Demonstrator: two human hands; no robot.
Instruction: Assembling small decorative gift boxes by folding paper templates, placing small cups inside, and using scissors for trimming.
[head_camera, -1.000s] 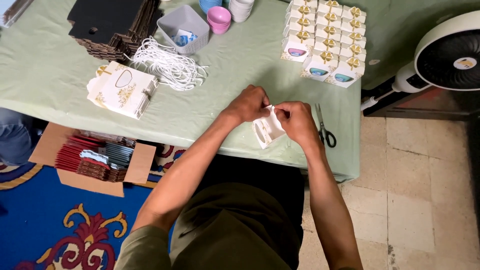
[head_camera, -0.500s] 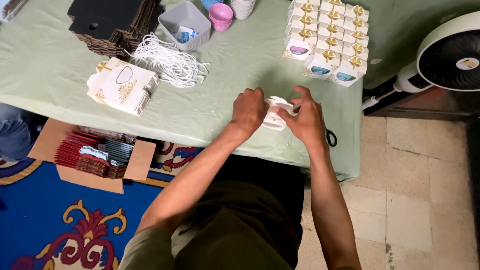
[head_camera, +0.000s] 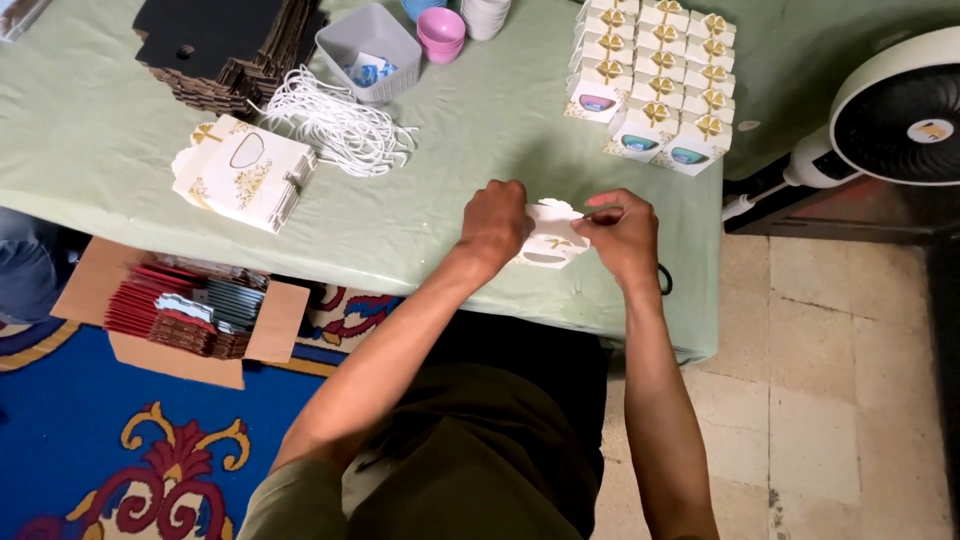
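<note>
- The small white box (head_camera: 553, 240), lifted a second ago, has been lowered onto the green table (head_camera: 450, 190), near edge.
- It is gripped by left hand (head_camera: 495, 222) and right hand (head_camera: 622, 232); its top flap is pinched closed.

Both hands (head_camera: 558, 228) close together (fingers pinched)

The little white box (head_camera: 552, 240) was covered by both hands a moment ago. Now it shows between them, and the right hand (head_camera: 622, 236) pinches its top edge.
</note>
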